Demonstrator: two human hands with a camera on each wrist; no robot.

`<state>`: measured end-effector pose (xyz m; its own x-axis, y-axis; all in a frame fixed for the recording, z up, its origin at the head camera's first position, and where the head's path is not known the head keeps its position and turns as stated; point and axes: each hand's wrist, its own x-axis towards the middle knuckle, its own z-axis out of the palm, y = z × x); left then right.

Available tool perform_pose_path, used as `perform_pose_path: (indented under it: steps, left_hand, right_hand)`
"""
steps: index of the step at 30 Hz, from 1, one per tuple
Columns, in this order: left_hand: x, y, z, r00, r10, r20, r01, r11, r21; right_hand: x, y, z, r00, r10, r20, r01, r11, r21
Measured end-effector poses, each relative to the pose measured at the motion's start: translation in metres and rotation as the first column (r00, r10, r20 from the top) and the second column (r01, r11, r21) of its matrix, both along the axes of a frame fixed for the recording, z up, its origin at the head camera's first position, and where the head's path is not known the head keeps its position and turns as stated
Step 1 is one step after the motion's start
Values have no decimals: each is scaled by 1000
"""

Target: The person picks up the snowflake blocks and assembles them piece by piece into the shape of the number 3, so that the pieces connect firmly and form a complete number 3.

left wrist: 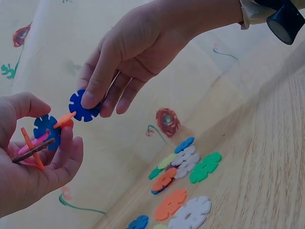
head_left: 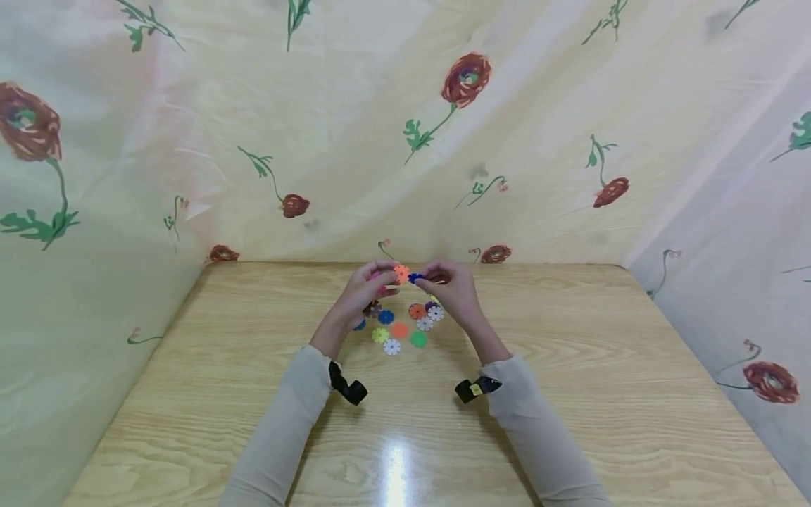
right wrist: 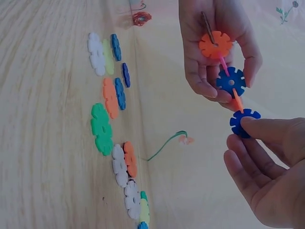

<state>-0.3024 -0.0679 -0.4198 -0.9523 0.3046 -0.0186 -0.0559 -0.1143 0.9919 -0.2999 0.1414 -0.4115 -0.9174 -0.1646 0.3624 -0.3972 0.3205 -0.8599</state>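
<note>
A dark-blue, round, notched plastic disc [left wrist: 86,114], pinched between the right hand's [head_left: 457,289] thumb and fingers, meets an orange disc on a multicoloured chain of notched plastic discs [right wrist: 224,82] gripped in the left hand's [head_left: 357,292] curled fingers. Below both hands' fingers, from here, loose green, orange and white discs [head_left: 418,339] dot the pale wooden table [head_left: 570,338].

The right hand [right wrist: 276,186], cut off by the right edge of its own wrist view, covers the middle of the dark blue disc [right wrist: 237,125]. In the head view, the left hand [head_left: 357,292] hides much of the chain [head_left: 402,273]. The bottom edge there cuts both sleeves [head_left: 272,436]. Below in the left wrist view, a blue disc [left wrist: 138,223] and a yellow disc [left wrist: 160,227] are cut off.
</note>
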Motion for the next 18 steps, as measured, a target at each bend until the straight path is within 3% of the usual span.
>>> perform_pose_path:
  steps: [18]
  left_hand:
    - [3,5,2,1000,-5,0,5,998,59]
  right_hand:
    - [4,-5,-1,987,-59,-146,49,997,-67]
